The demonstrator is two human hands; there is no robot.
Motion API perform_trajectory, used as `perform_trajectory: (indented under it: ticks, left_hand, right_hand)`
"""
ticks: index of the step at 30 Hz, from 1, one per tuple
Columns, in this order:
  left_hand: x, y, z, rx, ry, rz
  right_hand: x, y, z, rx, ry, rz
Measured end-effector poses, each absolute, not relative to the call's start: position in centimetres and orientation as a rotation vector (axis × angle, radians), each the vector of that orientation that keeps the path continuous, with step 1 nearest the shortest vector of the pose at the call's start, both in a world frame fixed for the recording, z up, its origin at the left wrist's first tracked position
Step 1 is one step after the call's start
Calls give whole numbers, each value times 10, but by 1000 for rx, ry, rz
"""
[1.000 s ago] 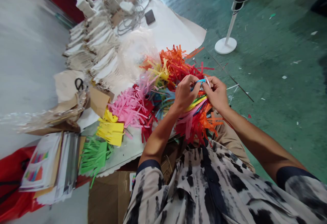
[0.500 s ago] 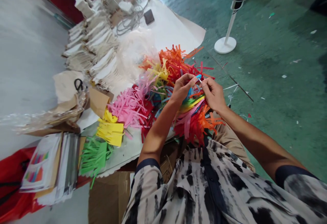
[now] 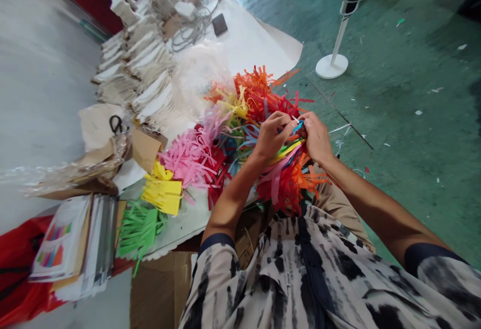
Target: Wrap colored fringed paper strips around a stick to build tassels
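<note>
My left hand [image 3: 274,132] is closed, its fingertips pinching near a thin white string [image 3: 295,118]. Beside it my right hand [image 3: 316,136] is closed on a small blue paper piece [image 3: 299,126]. Just below both hands hangs a bundle of multicoloured paper strips [image 3: 280,174], pink, red and orange at the lower end. Behind the hands lies a heap of orange and red fringed paper [image 3: 261,93]. Pink fringe [image 3: 191,157] spreads over the table to the left.
Yellow fringe [image 3: 162,195] and green fringe [image 3: 139,229] lie at the table's near edge. Stacks of white material [image 3: 141,63] line the wall. Printed packets [image 3: 62,241] lie at lower left. A white fan [image 3: 332,66] stands on the green floor.
The blue piece has shifted slightly down and right, now at my right fingertips. My left hand has turned a little, and my right hand has moved slightly right.
</note>
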State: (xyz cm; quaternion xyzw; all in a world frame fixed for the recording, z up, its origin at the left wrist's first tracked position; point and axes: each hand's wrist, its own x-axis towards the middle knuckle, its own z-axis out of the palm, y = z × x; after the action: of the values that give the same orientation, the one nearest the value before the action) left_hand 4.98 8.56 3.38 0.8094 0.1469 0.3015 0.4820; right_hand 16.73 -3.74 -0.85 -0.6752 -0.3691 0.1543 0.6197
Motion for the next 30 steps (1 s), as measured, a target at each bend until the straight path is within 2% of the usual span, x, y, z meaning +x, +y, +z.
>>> perform_trajectory:
  ticks: [9, 14, 18, 23, 30]
  left_hand:
    - [55, 83, 31, 1858, 447, 662]
    - [59, 86, 53, 2056, 424, 740]
    - [72, 102, 73, 1971, 339, 762]
    - [103, 132, 75, 2135, 112, 501]
    - [146, 147, 33, 2468, 41, 160]
  right_hand:
    - [164, -39, -1, -1566, -898, 303]
    - [164, -41, 1, -1534, -905, 335]
    - [162, -44, -1, -1487, -929, 394]
    - [155, -48, 5, -1481, -1062, 419]
    - [155, -48, 9, -1496, -1075, 410]
